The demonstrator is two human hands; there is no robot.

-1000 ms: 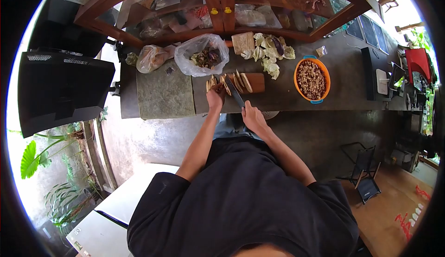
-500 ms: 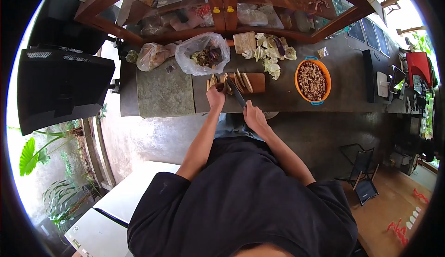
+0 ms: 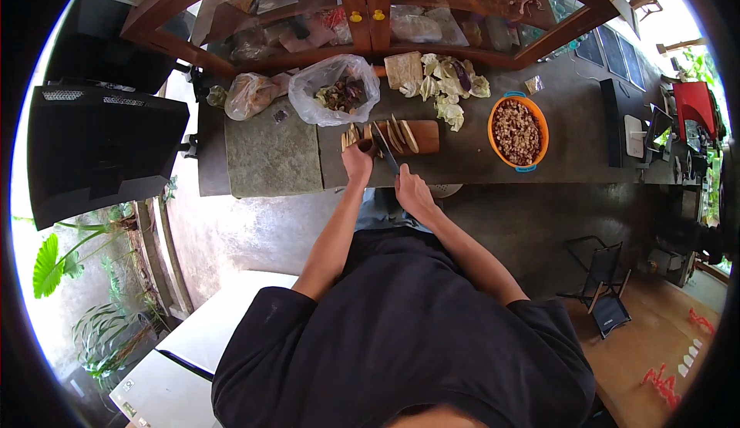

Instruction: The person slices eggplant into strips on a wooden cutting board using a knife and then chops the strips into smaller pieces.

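Observation:
My right hand (image 3: 412, 190) is closed round the handle of a knife (image 3: 388, 153), its blade pointing up and left over the wooden cutting board (image 3: 428, 136). At the board's left part, my left hand (image 3: 358, 160) has its fingers bent on pale slices (image 3: 349, 135); its fingertips are dark and partly hidden, close beside the blade. More long pale slices (image 3: 404, 134) lean together on the board, to the right of the knife.
Behind the board are a plastic bag of scraps (image 3: 306, 102), a block (image 3: 402, 71) and wilted leaves (image 3: 449, 112). An orange basket (image 3: 493, 129) of chopped pieces stands right. A grey-green mat (image 3: 271, 154) lies left, and a glass-door cabinet (image 3: 361, 42) borders the back.
My right hand and the knife have shifted slightly left and toward my body. My left hand stays at the slices with its fingers still bent.

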